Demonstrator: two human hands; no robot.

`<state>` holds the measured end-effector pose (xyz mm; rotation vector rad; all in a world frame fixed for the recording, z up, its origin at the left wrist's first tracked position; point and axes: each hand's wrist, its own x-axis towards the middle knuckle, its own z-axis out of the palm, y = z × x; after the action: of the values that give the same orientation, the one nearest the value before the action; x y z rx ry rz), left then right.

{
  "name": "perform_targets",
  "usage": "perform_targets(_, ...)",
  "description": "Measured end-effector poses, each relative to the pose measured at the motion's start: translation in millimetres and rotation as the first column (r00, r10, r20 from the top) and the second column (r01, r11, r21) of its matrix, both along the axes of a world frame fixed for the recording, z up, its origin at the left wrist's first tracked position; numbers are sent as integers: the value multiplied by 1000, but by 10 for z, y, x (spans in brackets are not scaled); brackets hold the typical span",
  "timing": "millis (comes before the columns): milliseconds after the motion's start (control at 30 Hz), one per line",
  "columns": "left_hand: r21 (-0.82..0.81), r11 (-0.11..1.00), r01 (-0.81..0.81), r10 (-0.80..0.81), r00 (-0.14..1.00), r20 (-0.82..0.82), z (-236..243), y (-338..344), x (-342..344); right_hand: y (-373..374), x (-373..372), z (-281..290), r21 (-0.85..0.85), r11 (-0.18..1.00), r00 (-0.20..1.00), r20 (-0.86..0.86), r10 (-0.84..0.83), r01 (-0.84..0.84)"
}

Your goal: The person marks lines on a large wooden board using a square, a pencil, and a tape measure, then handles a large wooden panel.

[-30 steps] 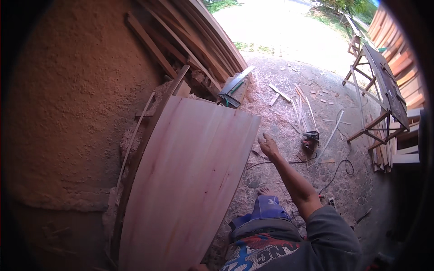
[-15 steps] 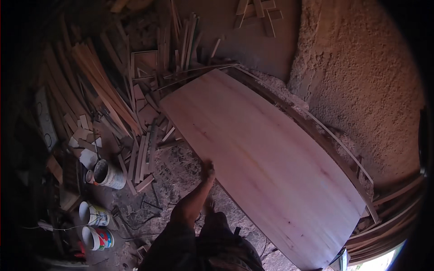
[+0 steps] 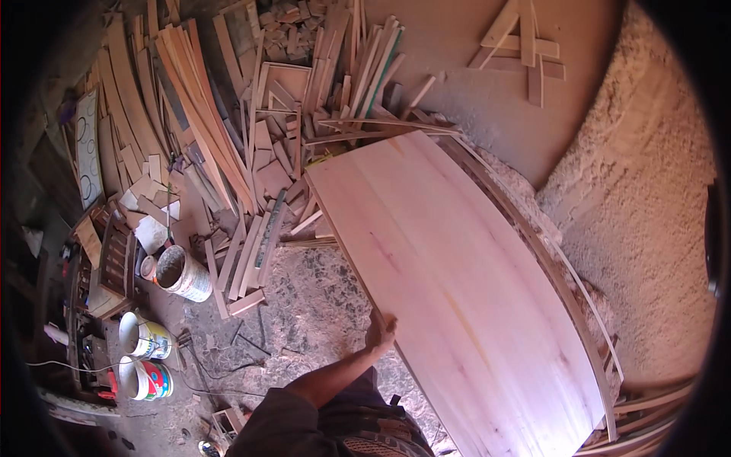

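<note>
In the head view, your left hand (image 3: 382,333) is touching the left edge of the broad wooden panel (image 3: 449,282), partway along; I cannot tell whether your grip is pinching it, as the underside is hiding some fingers. Your right hand is not showing. The panel is lying from far left to near right, with a dark wooden beam (image 3: 565,291) running along its right side. It is looking stiff and probably heavy; its smooth face is likely offering little purchase, so holding opposite edges near mid-length would be balancing it best.
</note>
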<state>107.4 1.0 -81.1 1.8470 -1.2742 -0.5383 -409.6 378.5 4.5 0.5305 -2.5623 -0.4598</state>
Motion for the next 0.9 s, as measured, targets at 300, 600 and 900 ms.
perform_targets(300,-110,993,36,-78,907,-414,483,-1246,814,-2132,1649,-157,-142,966,951,193,242,-217)
perform_targets(600,-154,980,-126,13,812,-583,535,-2537,1723,-4898,2784,265,-291,811,605,549,576,-508)
perform_targets(900,20,983,-185,167,833,-527,777,-3420,2630,-8029,3384,152,-221,647,540,394,744,-730)
